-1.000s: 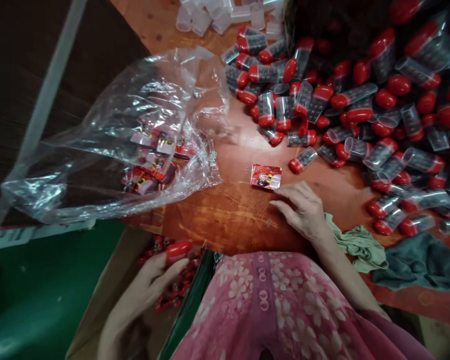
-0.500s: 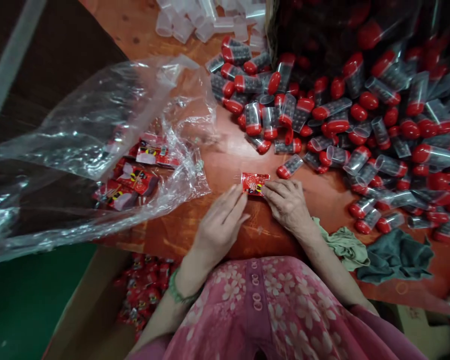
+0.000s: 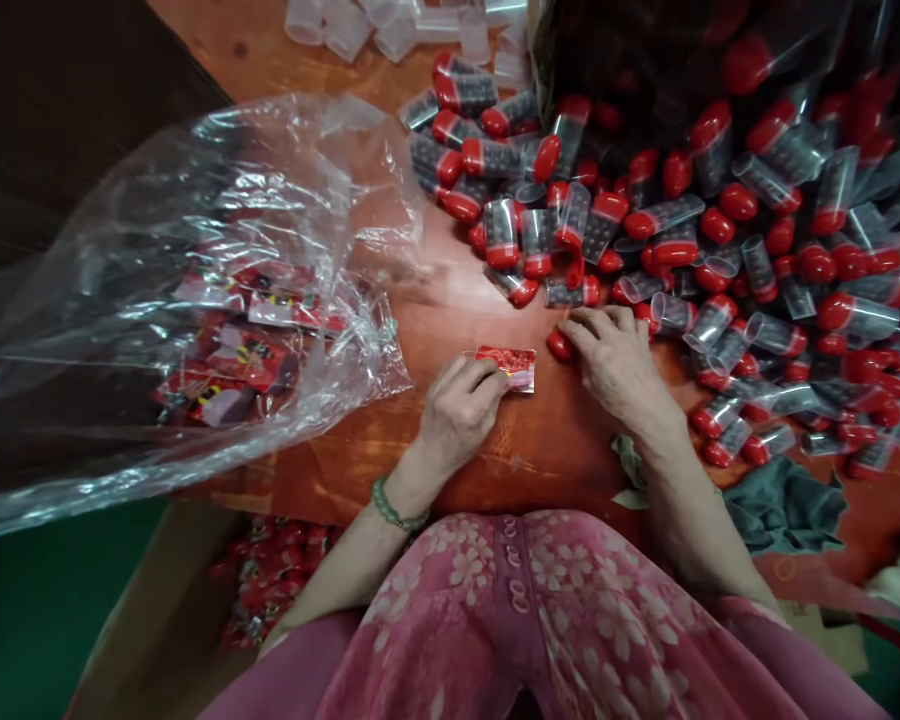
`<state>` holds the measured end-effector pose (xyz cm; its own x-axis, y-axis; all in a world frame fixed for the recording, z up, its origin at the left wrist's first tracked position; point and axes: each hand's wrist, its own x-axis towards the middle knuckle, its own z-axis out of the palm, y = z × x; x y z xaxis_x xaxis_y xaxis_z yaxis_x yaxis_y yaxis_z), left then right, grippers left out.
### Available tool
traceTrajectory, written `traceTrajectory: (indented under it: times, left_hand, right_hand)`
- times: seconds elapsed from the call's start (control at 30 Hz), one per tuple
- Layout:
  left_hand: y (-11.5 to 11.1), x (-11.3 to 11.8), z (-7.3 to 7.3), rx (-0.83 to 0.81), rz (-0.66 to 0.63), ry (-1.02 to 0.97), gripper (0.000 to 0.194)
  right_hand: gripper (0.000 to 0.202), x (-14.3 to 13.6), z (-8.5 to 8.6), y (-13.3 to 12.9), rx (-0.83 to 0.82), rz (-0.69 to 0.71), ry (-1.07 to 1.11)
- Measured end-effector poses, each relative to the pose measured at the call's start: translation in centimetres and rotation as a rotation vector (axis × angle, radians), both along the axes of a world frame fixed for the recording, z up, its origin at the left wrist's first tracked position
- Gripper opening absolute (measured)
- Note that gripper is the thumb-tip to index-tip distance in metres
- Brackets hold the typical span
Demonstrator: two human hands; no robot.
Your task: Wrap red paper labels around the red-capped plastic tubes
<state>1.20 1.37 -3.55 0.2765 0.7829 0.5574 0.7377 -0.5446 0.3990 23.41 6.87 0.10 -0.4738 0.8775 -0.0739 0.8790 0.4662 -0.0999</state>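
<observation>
On the orange table, a small flat red printed wrapper (image 3: 517,368) lies in front of me. My left hand (image 3: 461,408) is closed, its thumb and fingers pinching the wrapper at its left and lower edge. To the right of it, my right hand (image 3: 619,365) curls over a clear tube with a red cap (image 3: 559,345). The cap shows by the fingertips, while the hand hides the rest of the tube. More red-capped tubes (image 3: 709,325), with dark bead-like contents in several, are heaped just beyond that hand.
A clear plastic bag (image 3: 330,150) at the left covers stacks of red printed wrappers (image 3: 247,360). Frosted tubes (image 3: 345,30) lie at the back. A dark green cloth (image 3: 784,505) rests at the right. Below the table edge, a carton (image 3: 169,600) contains red printed items (image 3: 270,580).
My right hand has left the wrapper, moved right and taken hold of a nearby red-capped tube. My left hand has shifted slightly right and now pinches the wrapper alone.
</observation>
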Motion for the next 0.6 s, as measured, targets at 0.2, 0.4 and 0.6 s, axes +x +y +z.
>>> traceTrajectory:
  times: [0.2,0.4,0.6]
  left_hand:
    - [0.3,-0.7,0.6,-0.17,-0.055,-0.13,0.02]
    - [0.9,-1.3,1.4,-0.397,-0.062,-0.28,0.019]
    - [0.9,-1.2,2.1,-0.453,-0.008,-0.485,0.006]
  right_hand:
    - [0.03,-0.1,-0.9,-0.4,0.011,-0.033,0.076]
    - [0.026,0.8,-0.2,-2.6,-0.126,-0.091,0.709]
    - [0.023,0.5,1.1,-4.0,-0.17,-0.153,0.89]
